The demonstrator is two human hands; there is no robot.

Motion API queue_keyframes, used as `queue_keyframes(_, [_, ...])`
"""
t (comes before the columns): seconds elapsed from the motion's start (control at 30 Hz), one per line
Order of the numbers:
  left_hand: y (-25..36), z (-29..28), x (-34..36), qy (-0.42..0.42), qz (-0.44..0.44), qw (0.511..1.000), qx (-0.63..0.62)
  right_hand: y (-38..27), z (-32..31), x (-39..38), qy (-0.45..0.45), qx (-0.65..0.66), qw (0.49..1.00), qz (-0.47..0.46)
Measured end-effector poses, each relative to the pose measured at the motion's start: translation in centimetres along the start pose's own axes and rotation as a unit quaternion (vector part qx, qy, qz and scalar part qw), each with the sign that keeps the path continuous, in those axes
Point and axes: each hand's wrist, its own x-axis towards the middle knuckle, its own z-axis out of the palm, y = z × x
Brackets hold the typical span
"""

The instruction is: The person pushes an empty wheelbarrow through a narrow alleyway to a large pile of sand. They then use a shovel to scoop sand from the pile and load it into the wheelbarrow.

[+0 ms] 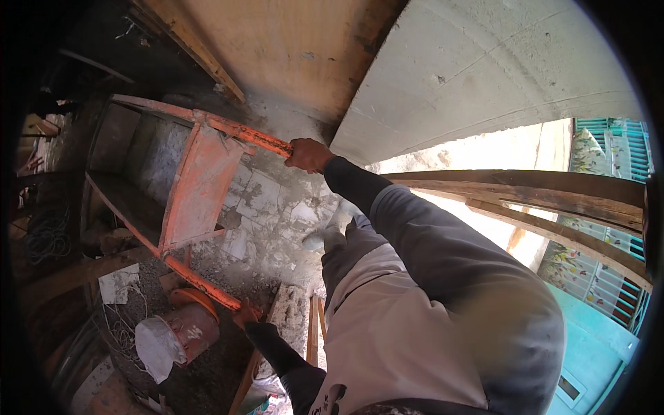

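Note:
I am holding an orange-red metal wheelbarrow (200, 187) by its two handle bars. My right hand (308, 155), on a dark sleeve under a grey one, is closed around the end of the upper handle (252, 135). My left hand (245, 313), in a dark sleeve, grips the end of the lower handle (200, 282). The wheelbarrow's tray is worn and dusty, and it points away from me toward the left of the view. My leg in light trousers and a grey shoe (319, 239) stand between the handles on cracked concrete ground (266, 200).
A reddish drum with a white cover (176, 337) lies by the lower handle, with loose wire (121, 318) beside it. A concrete block (290, 311) and wooden frame pieces are near my left hand. Long wooden beams (553, 197) and a teal metal gate (609, 304) are on the right.

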Motion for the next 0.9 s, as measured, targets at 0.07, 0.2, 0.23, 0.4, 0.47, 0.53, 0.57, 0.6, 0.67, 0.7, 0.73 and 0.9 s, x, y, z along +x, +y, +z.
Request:
queue_keyframes(0.07, [-0.9,0.2,-0.1,0.021,-0.031,0.999,-0.007,1.4,0.8,0.3,0.015,-0.027,0.999,-0.01])
queue_keyframes(0.2, [-3.6,0.6,2.6,-0.003,-0.02,1.0,0.012,3.3,0.7,1.8,0.034,-0.029,0.998,-0.04])
queue_keyframes(0.23, [-3.9,0.9,2.3,0.012,-0.027,0.999,0.014,3.5,1.1,2.1,0.025,-0.025,0.998,-0.051])
queue_keyframes(0.4, [-5.0,1.7,0.6,0.037,-0.025,0.998,-0.033,3.2,-0.8,1.6,-0.041,-0.006,0.997,-0.063])
queue_keyframes(0.47, [-2.8,2.8,-1.3,0.021,0.004,1.0,-0.001,4.7,-0.6,1.5,-0.022,-0.01,0.998,-0.059])
queue_keyframes(0.53, [-3.2,2.6,-2.8,0.083,0.009,0.996,-0.014,5.3,0.5,1.5,0.007,-0.052,0.996,-0.069])
queue_keyframes(0.57, [-3.2,2.4,-3.8,0.094,0.006,0.995,-0.017,5.1,0.7,1.0,-0.008,-0.049,0.997,-0.059])
queue_keyframes(0.6, [-2.9,2.5,-4.8,0.102,0.002,0.995,-0.02,5.2,0.7,0.6,-0.022,-0.049,0.997,-0.047])
queue_keyframes(0.67, [-1.8,3.2,-6.3,0.113,-0.019,0.992,-0.055,8.9,-0.1,1.6,-0.013,-0.101,0.982,-0.161])
queue_keyframes(0.7, [-2.0,3.1,-7.1,0.125,-0.012,0.991,-0.039,8.3,-0.1,0.6,-0.018,-0.083,0.986,-0.144])
queue_keyframes(0.73, [-2.3,3.2,-8.0,0.134,-0.003,0.991,-0.021,7.4,-0.4,-0.6,-0.02,-0.065,0.989,-0.128])
queue_keyframes(0.9, [-8.8,5.3,-15.1,0.186,-0.031,0.982,0.0,12.0,-0.5,-8.6,-0.017,-0.004,1.0,-0.025])
